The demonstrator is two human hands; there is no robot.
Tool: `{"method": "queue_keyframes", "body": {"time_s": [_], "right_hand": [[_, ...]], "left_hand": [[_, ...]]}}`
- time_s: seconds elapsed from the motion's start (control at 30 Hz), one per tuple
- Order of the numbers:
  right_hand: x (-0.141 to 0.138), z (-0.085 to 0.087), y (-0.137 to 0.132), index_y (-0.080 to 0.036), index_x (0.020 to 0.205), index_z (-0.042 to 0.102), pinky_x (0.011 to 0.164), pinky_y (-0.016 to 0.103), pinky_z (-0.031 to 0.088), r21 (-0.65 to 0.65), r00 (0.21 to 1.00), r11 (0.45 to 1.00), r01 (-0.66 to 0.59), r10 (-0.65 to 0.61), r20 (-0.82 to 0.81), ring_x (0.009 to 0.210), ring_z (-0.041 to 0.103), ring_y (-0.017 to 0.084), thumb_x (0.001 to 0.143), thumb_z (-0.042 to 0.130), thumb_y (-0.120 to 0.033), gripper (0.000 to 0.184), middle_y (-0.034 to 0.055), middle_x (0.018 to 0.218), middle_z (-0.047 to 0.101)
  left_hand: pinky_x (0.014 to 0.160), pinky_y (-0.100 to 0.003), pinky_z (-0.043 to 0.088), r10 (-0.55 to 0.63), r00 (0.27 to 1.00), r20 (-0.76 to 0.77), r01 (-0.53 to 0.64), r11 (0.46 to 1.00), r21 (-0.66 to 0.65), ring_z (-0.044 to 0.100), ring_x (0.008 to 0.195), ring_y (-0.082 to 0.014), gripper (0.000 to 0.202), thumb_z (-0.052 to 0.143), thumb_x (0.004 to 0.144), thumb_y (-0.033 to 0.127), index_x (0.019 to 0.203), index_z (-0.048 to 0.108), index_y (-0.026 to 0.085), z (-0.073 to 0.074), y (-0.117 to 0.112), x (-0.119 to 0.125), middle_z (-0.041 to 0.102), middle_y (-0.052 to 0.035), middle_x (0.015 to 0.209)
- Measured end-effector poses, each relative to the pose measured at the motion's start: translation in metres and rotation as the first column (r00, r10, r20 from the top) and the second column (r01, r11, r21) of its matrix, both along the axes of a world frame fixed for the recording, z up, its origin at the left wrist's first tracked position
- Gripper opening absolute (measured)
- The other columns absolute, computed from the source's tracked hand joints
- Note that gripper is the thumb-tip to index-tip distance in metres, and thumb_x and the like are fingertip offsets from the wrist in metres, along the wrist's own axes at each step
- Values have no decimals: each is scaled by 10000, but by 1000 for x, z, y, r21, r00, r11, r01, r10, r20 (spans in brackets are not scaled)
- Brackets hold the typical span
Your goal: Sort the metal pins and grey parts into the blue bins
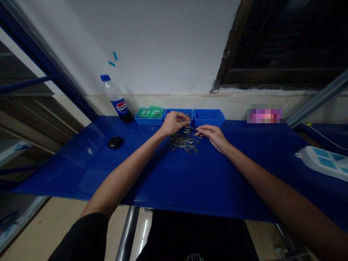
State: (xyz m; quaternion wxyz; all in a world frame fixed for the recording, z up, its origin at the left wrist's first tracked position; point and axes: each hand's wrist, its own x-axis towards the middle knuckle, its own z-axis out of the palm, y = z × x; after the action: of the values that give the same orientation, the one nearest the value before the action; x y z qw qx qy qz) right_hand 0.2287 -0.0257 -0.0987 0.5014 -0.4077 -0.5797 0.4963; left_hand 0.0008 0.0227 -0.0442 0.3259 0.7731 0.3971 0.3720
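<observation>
One white wall [163, 47] is filling the background, with a dark window opening [285, 43] sitting at its upper right. Below it a glossy blue table [190, 181] is spanning the view, its near edge running across just above the person's lap. Along the far edge three blue bins [214, 121] are standing side by side, the leftmost holding green packets [150, 112]. A cola bottle [116, 99] is standing upright just left of them. A black rounded object [115, 142] is lying well apart to the left, and a white power strip [323, 161] is lying near the right edge.

The left hand [172, 123] is hovering in front of the middle bin, thumb and forefinger pinching together at the fingertips [185, 117]. Whether anything small is sitting between them cannot be told. The right hand [213, 136] is lying low, fingers stretched out and slightly apart, tips touching the right side of the pile of small metal pins [183, 141]. That pile is lying on the table between both hands, just in front of the bins.

Wide blue surface is stretching from the pile to the near edge, with both forearms crossing it.
</observation>
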Motion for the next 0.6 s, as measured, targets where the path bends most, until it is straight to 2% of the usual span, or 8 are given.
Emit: {"method": "queue_keyframes", "body": {"time_s": [0.1, 0.2, 0.27, 0.33, 0.4, 0.5, 0.6], "right_hand": [[-1, 0, 0, -231, 913, 828, 839, 396, 491, -5, 1000, 1000, 1, -1, -8, 863, 713, 243, 783, 825, -437, 243, 68, 859, 822], [-1, 1, 0, -231, 901, 830, 833, 393, 481, -6, 1000, 1000, -3, 3, -15, 848, 707, 238, 781, 827, -435, 238, 68, 852, 822], [-2, 1, -1, -233, 895, 830, 834, 397, 479, -12, 1000, 1000, -3, 3, -18, 844, 706, 238, 782, 825, -422, 220, 69, 849, 821], [-1, 1, -1, -237, 897, 831, 840, 405, 481, -17, 1000, 1000, 1, -1, -15, 848, 709, 243, 787, 818, -405, 202, 71, 852, 821], [-1, 0, 0, -237, 902, 832, 847, 413, 484, -16, 1000, 1000, 2, -3, -10, 854, 711, 249, 791, 812, -393, 193, 74, 855, 821], [0, -1, 1, -232, 910, 832, 853, 419, 490, -7, 1000, 1000, 2, -2, -4, 866, 716, 256, 798, 805, -388, 194, 79, 861, 822], [1, -2, 2, -225, 922, 830, 860, 422, 494, -4, 1000, 1000, -1, 1, 4, 882, 722, 263, 806, 801, -392, 205, 86, 874, 824]], "left_hand": [[852, -359, 639, 84, 991, 107, -85, 996, 5, 791, 856, -222, 208, 760, 841, 253, 986, 801, 110, -4, 7, -2, 822, -130, 960], [1018, -418, 605, 48, 981, 188, -59, 997, 52, 762, 1125, -269, 290, 737, 850, 210, 1113, 786, 96, -5, 9, -5, 744, -198, 1305], [1071, -440, 576, 8, 989, 147, -25, 993, 117, 672, 1309, -307, 350, 722, 858, 193, 1190, 775, 96, -4, 8, -7, 622, -230, 1487], [1073, -454, 572, 1, 999, 39, -9, 981, 191, 608, 1389, -329, 348, 709, 873, 194, 1203, 782, 111, -2, 4, -8, 564, -232, 1548], [1050, -447, 582, 20, 998, -52, -6, 964, 266, 624, 1367, -322, 293, 681, 891, 181, 1149, 803, 121, -1, 2, -7, 606, -219, 1507], [1001, -405, 594, 48, 990, -131, 2, 934, 359, 719, 1195, -272, 244, 628, 908, 156, 1056, 818, 118, -1, 0, -5, 760, -177, 1266], [944, -376, 595, 20, 955, -296, 93, 927, 363, 763, 996, -235, 264, 595, 917, 150, 1057, 818, 131, -1, 0, -4, 812, -126, 1071]]}}
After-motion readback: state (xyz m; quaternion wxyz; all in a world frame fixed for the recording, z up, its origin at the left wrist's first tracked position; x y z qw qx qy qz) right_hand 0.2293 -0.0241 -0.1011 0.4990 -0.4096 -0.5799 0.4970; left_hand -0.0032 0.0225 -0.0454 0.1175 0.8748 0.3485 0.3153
